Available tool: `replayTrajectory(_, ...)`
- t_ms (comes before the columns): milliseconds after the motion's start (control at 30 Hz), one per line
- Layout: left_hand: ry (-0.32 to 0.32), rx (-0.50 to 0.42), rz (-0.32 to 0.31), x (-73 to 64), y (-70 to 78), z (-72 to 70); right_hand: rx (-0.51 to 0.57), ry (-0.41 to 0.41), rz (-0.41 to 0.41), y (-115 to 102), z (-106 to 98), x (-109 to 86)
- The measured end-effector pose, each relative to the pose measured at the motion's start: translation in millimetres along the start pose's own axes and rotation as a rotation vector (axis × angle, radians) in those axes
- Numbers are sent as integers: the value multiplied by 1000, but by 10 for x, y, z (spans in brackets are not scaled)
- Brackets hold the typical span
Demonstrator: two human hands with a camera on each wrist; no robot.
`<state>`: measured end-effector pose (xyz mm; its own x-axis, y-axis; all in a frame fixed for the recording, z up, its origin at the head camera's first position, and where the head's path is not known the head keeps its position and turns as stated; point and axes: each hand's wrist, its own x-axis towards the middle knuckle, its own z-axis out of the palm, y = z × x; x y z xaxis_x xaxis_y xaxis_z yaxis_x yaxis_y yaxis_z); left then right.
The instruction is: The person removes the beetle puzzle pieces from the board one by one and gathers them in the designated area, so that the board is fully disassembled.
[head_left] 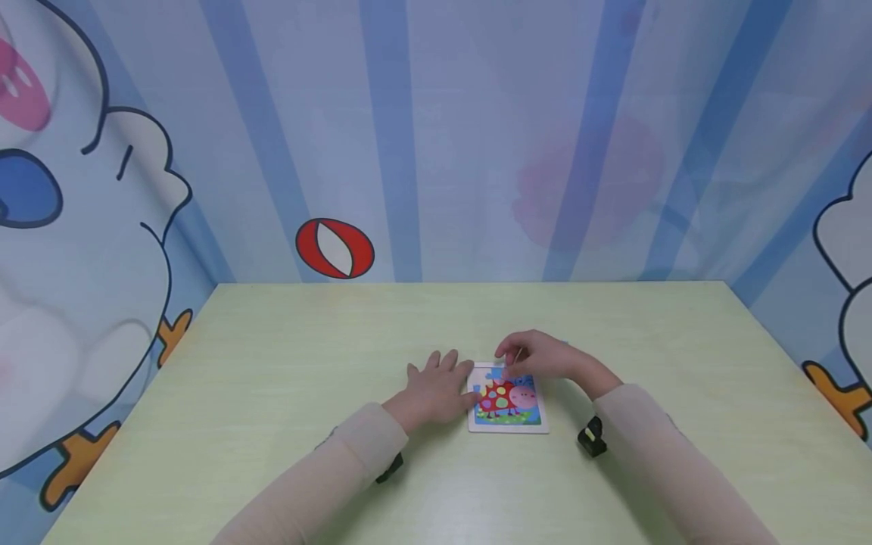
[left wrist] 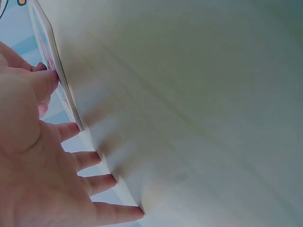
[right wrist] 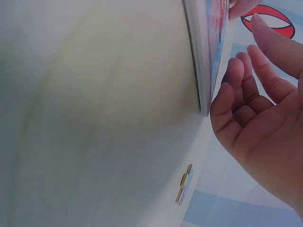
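A small jigsaw puzzle in a white frame (head_left: 507, 429) lies on the table, its picture a red spotted animal with a pink face. My left hand (head_left: 439, 390) lies flat at its left side with fingers spread. The left thumb (left wrist: 47, 82) rests on the frame's edge in the left wrist view. Above the puzzle's upper right part hovers my right hand (head_left: 541, 356), fingers loosely bent. In the right wrist view, the right thumb (right wrist: 272, 40) and forefinger stand apart, with nothing visible between them.
A small flat piece, apparently a puzzle piece (right wrist: 184, 184), lies on the table beyond the right hand. The pale table (head_left: 306, 341) ends at a blue striped cloth backdrop (head_left: 463, 151). Black wrist devices (head_left: 593, 437) hang under both sleeves.
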<state>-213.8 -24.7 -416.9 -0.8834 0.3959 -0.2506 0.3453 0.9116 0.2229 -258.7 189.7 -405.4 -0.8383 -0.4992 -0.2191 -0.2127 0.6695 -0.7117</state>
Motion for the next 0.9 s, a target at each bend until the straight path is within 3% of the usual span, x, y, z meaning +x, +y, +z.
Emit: replayTrajectory(900, -14, 16, -3, 17, 2, 2, -82, -61, 20, -20, 91, 77)
